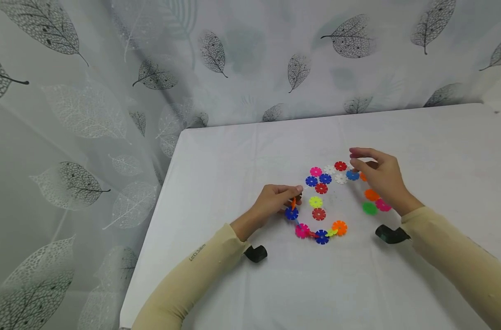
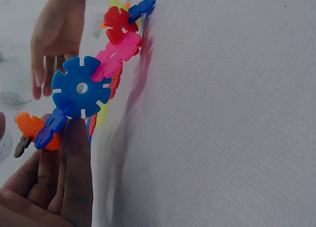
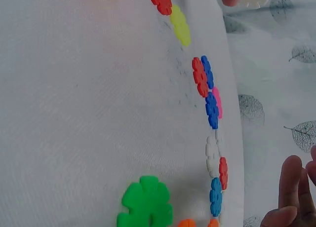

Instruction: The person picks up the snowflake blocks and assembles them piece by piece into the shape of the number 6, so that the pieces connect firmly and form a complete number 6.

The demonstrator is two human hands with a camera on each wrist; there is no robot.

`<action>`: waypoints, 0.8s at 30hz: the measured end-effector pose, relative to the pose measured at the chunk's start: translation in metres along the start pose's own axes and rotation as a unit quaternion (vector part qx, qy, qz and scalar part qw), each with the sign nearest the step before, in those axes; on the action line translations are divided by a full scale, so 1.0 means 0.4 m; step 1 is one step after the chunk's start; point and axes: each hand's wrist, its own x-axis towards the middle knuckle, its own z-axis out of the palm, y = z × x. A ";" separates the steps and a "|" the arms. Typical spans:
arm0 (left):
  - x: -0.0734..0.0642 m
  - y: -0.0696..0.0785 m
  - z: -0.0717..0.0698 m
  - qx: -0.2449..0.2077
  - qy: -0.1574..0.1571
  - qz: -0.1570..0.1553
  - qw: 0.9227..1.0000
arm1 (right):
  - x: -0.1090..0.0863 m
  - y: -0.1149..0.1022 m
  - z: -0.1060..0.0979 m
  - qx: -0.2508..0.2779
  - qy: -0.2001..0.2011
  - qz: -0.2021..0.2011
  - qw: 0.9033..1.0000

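My left hand (image 1: pixel 275 200) grips one end of a chain of notched plastic flower discs. An orange disc (image 2: pixel 30 124) and a dark blue disc (image 2: pixel 52 127) lie at its fingers, with a lighter blue disc (image 2: pixel 81 87) just above the fingertips in the left wrist view. From there the chain runs through a pink disc (image 1: pixel 302 231) and another dark blue disc (image 1: pixel 322 237) to an orange end disc (image 1: pixel 339 228). My right hand (image 1: pixel 380 174) hovers over the loose discs at the far right, fingers loosely bent, nothing visible between them.
Loose discs lie on the white-covered table (image 1: pixel 242 160): a red disc (image 1: pixel 318 214), a yellow disc (image 1: pixel 315 202), a green disc (image 1: pixel 369 208) and several more beyond. Black wrist mounts (image 1: pixel 256 253) hang under both sleeves. A leaf-patterned curtain (image 1: pixel 250 59) borders the back and left.
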 end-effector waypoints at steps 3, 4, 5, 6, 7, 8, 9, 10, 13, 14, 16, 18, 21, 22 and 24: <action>0.001 -0.001 -0.003 -0.011 -0.002 -0.008 1.000 | 0.002 0.010 -0.007 -0.030 -0.008 0.031 0.999; 0.000 -0.001 -0.003 -0.015 -0.003 -0.011 1.000 | 0.003 0.014 -0.011 -0.040 -0.011 0.041 0.998; 0.001 -0.002 -0.003 -0.019 -0.004 -0.013 1.000 | 0.004 0.019 -0.014 -0.051 -0.015 0.049 0.997; 0.001 -0.003 -0.004 -0.022 -0.005 -0.015 1.000 | 0.005 0.024 -0.018 -0.064 -0.019 0.056 0.996; 0.002 -0.004 -0.004 -0.025 -0.007 -0.016 1.000 | 0.006 0.029 -0.021 -0.077 -0.025 0.062 0.995; 0.002 -0.004 -0.004 -0.026 -0.008 -0.017 0.999 | 0.008 0.034 -0.024 -0.093 -0.030 0.066 0.993; 0.002 -0.005 -0.004 -0.027 -0.010 -0.018 0.999 | 0.009 0.039 -0.025 -0.110 -0.035 0.070 0.991; 0.002 -0.006 -0.005 -0.029 -0.012 -0.018 0.999 | 0.011 0.044 -0.027 -0.126 -0.041 0.072 0.989; -0.001 -0.007 -0.005 -0.034 -0.018 -0.016 0.999 | 0.015 0.056 -0.028 -0.177 -0.060 0.069 0.980; -0.002 -0.007 -0.005 -0.036 -0.020 -0.015 0.999 | 0.016 0.060 -0.028 -0.194 -0.066 0.065 0.977; -0.005 -0.005 -0.005 -0.040 -0.023 -0.013 0.999 | 0.015 0.065 -0.027 -0.224 -0.075 0.054 0.970; -0.008 -0.003 -0.004 -0.044 -0.025 -0.011 0.999 | 0.015 0.069 -0.024 -0.248 -0.079 0.043 0.965; -0.010 -0.001 -0.003 -0.045 -0.026 -0.010 0.999 | 0.015 0.069 -0.019 -0.269 -0.079 0.034 0.959; -0.010 -0.001 -0.002 -0.044 -0.027 -0.009 0.999 | 0.015 0.068 -0.018 -0.274 -0.077 0.033 0.958; -0.010 -0.001 -0.002 -0.043 -0.028 -0.009 0.999 | 0.015 0.067 -0.015 -0.279 -0.074 0.034 0.957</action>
